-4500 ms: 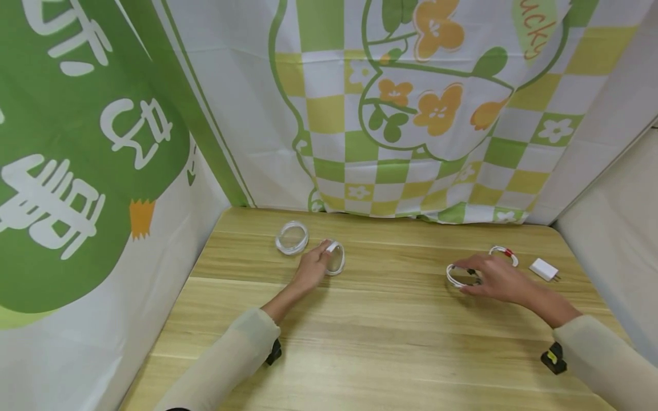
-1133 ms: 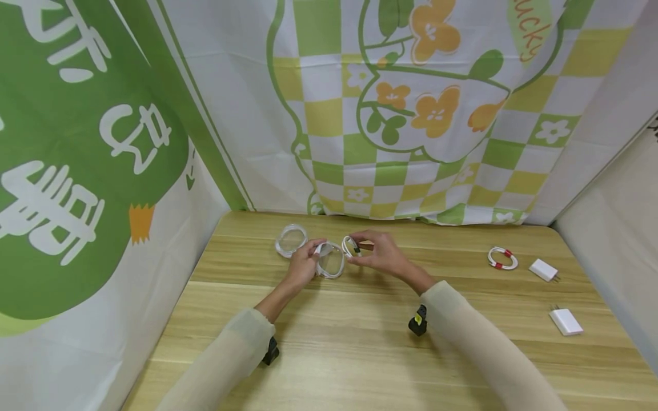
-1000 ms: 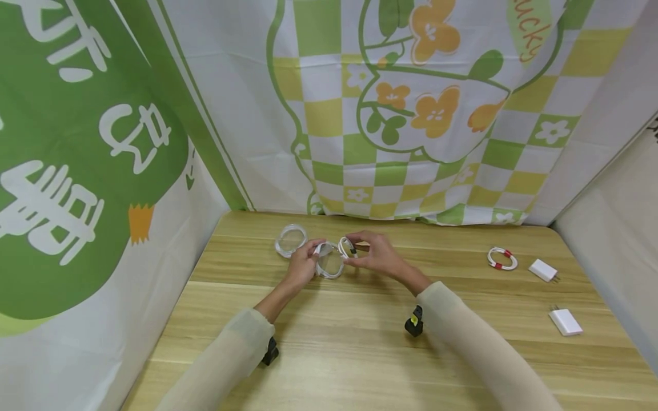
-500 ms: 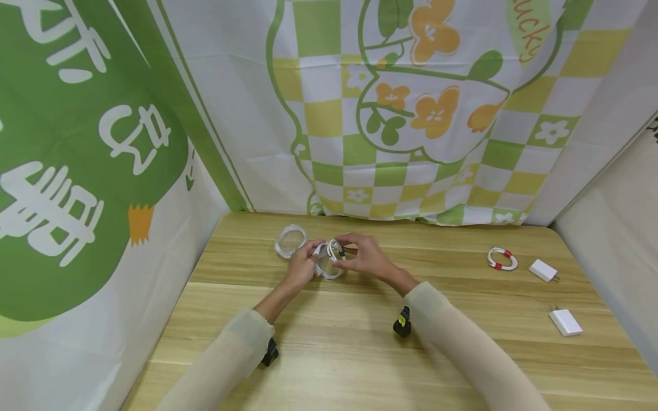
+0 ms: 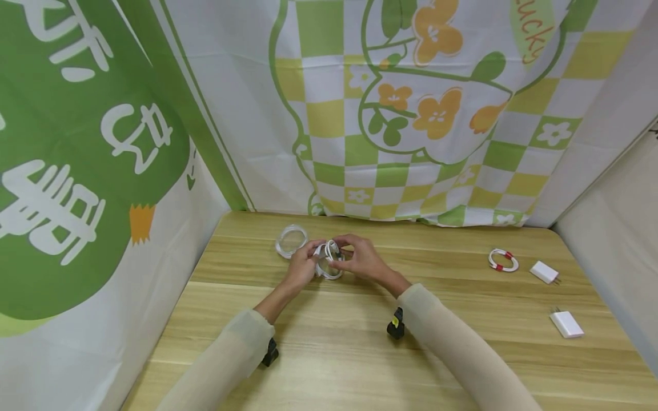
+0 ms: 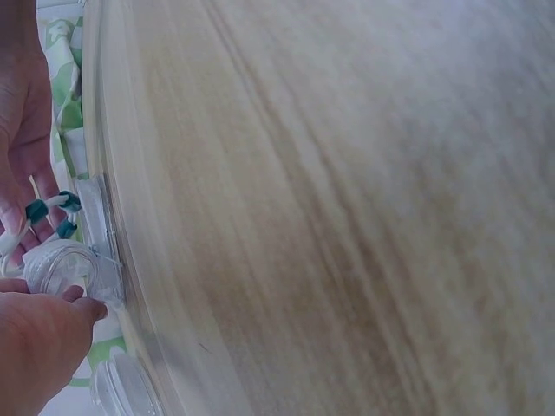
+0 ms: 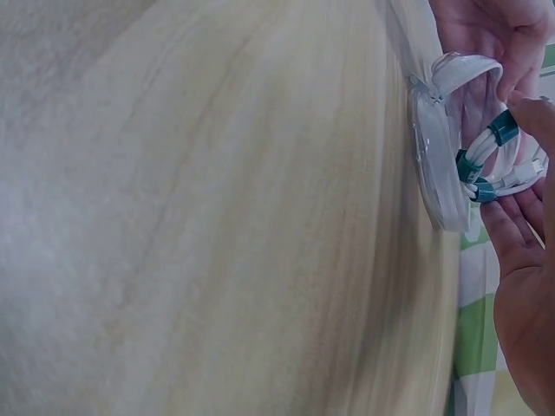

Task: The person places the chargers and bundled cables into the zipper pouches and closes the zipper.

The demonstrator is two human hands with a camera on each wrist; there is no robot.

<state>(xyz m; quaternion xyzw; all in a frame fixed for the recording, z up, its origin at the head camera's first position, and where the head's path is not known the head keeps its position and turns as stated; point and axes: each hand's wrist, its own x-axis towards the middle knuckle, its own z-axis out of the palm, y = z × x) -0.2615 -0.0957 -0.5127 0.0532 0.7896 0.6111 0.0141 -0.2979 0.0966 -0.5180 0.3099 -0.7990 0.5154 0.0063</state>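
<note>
My left hand (image 5: 300,269) pinches the edge of a clear round pouch (image 7: 438,165) at the back left of the table. The pouch's white strip (image 7: 468,71) stands bent away from its clear body. A coiled white cable with dark green ties (image 7: 503,127) is held between the thumb and fingers of my right hand (image 5: 364,261). In the head view this coil overlaps the pouch, right at its opening. The left wrist view has both hands at its left edge, with the green ties beside the pouch. Just left of my left hand lies a second clear round pouch (image 5: 280,251).
To the right on the wooden table (image 5: 329,354) lies another white coiled cable with red ties (image 5: 508,255). Two white charger plugs (image 5: 544,272) are near it, one further forward. A patterned cloth (image 5: 329,142) hangs behind the table's back edge.
The right hand has carried the green-tied cable from the right side of the table leftward to the pouch. Over the last second the coil has come over it. The left hand stays nearly in place.
</note>
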